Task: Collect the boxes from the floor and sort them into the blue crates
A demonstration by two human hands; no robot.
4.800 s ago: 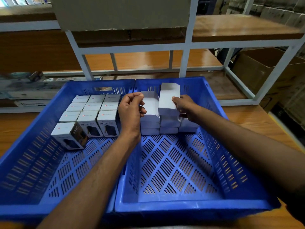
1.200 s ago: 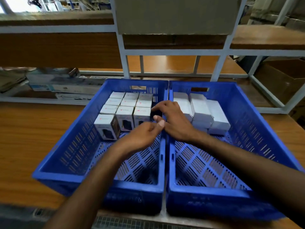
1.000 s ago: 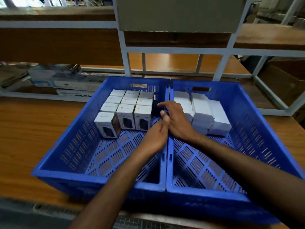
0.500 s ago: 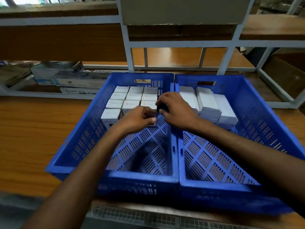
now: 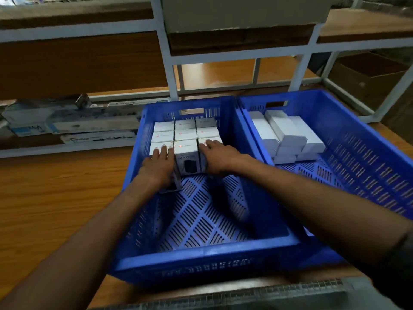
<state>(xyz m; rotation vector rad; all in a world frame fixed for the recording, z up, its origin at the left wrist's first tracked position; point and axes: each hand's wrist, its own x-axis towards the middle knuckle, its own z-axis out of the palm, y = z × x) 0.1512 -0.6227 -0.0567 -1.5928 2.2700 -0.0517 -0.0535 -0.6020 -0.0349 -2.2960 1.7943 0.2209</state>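
Two blue crates sit side by side on a wooden table [image 5: 55, 198]. In the left crate [image 5: 201, 260] a block of small white printed boxes [image 5: 185, 135] stands packed against its far wall. The left hand [image 5: 159, 166] lies flat with fingers spread over the near-left box of that block, and a loose box [image 5: 173, 183] shows tilted under its palm. The right hand [image 5: 220, 156] rests open, fingers extended, on the block's near-right box. The right crate [image 5: 368, 153], touching the left crate, holds stacked plain white boxes [image 5: 288, 135] at its far end.
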